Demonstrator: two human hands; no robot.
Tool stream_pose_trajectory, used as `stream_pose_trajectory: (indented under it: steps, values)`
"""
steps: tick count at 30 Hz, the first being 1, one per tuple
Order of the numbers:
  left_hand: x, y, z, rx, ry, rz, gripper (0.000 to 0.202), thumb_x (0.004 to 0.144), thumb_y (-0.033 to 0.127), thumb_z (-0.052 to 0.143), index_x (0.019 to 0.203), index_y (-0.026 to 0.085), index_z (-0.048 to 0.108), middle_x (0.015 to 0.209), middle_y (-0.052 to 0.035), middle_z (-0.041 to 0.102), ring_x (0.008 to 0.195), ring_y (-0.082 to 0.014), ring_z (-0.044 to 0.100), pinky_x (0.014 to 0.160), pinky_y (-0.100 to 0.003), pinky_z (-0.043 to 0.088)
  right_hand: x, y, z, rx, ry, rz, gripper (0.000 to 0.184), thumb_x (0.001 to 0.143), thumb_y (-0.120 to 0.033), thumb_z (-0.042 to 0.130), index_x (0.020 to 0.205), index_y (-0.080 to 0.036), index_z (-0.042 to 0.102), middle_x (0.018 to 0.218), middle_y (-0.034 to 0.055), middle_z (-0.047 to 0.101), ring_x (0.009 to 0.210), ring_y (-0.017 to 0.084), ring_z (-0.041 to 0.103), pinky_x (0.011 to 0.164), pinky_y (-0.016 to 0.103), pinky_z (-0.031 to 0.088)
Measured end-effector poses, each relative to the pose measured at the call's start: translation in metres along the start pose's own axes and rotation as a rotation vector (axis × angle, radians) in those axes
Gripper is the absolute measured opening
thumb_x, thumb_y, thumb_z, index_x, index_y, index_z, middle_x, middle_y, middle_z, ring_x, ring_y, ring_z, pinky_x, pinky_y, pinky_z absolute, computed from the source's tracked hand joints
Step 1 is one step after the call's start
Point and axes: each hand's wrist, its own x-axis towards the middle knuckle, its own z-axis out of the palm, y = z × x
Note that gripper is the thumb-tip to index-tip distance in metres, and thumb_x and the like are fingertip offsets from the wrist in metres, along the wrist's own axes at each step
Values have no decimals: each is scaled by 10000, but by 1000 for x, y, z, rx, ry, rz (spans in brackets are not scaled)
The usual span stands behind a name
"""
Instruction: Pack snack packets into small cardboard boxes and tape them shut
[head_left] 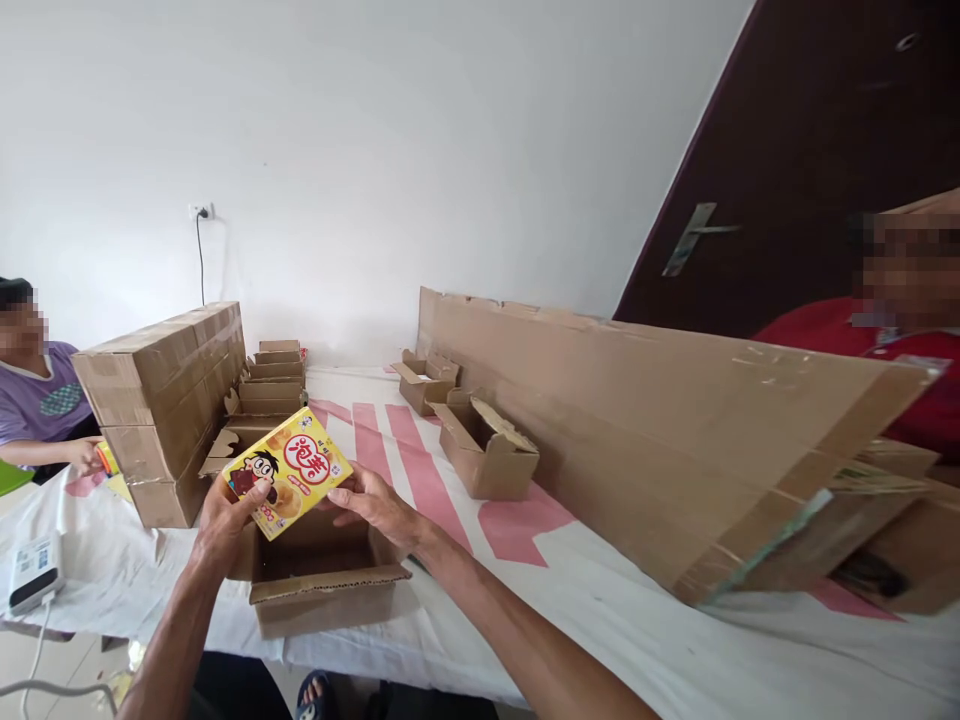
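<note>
A yellow snack box [289,470] with a cartoon face and red lettering is held tilted between both my hands. My left hand [229,510] grips its lower left side, the thumb lying on the printed front. On the right side, my right hand [375,503] holds the edge with thumb on top and fingers beneath. Directly below is an open cardboard box [330,605], its front flap folded outward. The snack box hangs over the back left of that opening and hides part of it. Shadow keeps me from making out the carton's contents.
Taped cartons [157,400] form a wall at left, beside a row of open boxes [274,400]. Two open cartons [487,460] stand before a long cardboard panel [637,430]. A white device [36,575] with a cable lies at the left edge. People sit at both sides.
</note>
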Motion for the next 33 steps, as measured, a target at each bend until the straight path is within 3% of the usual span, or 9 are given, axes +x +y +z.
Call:
stream_pose_trajectory:
  steps: [5, 8, 13, 18, 20, 24, 28, 33]
  values:
    - [7, 3, -9, 48, 19, -18, 755, 497, 593, 1046, 1042, 181, 724, 995, -98, 844, 910, -303, 810, 781, -360, 627, 12, -5, 6, 92, 84, -70, 564, 781, -531, 868, 1231, -241, 690, 1167, 59, 796, 988, 244, 764, 755, 339, 628]
    - [10, 6, -18, 171, -82, -69, 741, 530, 615, 1024, 1070, 179, 762, 1003, -104, 851, 896, -290, 791, 719, -321, 582, 20, -6, 4, 73, 102, -112, 568, 803, -535, 839, 1279, -249, 719, 1222, 60, 798, 970, 240, 754, 781, 353, 614]
    - [13, 3, -24, 324, -255, -103, 694, 588, 657, 982, 1046, 167, 804, 1069, -130, 852, 954, -306, 769, 685, -302, 527, 35, -9, 10, 25, 111, -227, 554, 876, -627, 776, 1289, -260, 740, 1313, 69, 786, 1131, 303, 734, 911, 430, 614]
    - [19, -1, -15, 216, -242, -73, 714, 613, 670, 970, 1094, 174, 788, 1098, -130, 842, 1022, -324, 769, 795, -349, 567, 41, -13, 29, -26, 85, -323, 656, 955, -657, 698, 1511, -322, 607, 1455, 65, 721, 1287, 310, 686, 1095, 495, 581]
    - [23, -1, -11, 179, -211, -40, 733, 621, 684, 964, 1107, 167, 780, 1121, -140, 833, 1042, -323, 761, 805, -353, 578, 41, -11, 35, -69, 77, -297, 746, 949, -616, 716, 1613, -366, 487, 1523, 60, 674, 1303, 310, 677, 1038, 494, 620]
    - [32, -2, -7, 156, -153, 15, 745, 633, 689, 957, 1123, 168, 751, 1161, -143, 809, 1030, -300, 748, 767, -343, 597, 45, -2, 41, -111, 104, -216, 841, 939, -557, 696, 1687, -429, 332, 1648, 55, 555, 1260, 320, 694, 771, 417, 686]
    - [45, -6, -12, 240, -160, 19, 716, 610, 701, 953, 1036, 169, 733, 955, -88, 776, 833, -228, 705, 648, -300, 564, 61, 8, 36, -110, 114, -201, 860, 913, -540, 699, 1683, -392, 346, 1591, 80, 605, 1156, 301, 735, 724, 387, 677]
    - [64, -12, -23, 311, -234, 2, 699, 605, 682, 959, 1031, 170, 747, 882, -47, 738, 734, -174, 646, 644, -284, 538, 83, 18, 31, -98, 154, -144, 896, 865, -505, 738, 1671, -376, 369, 1490, 88, 684, 1130, 301, 746, 697, 371, 658]
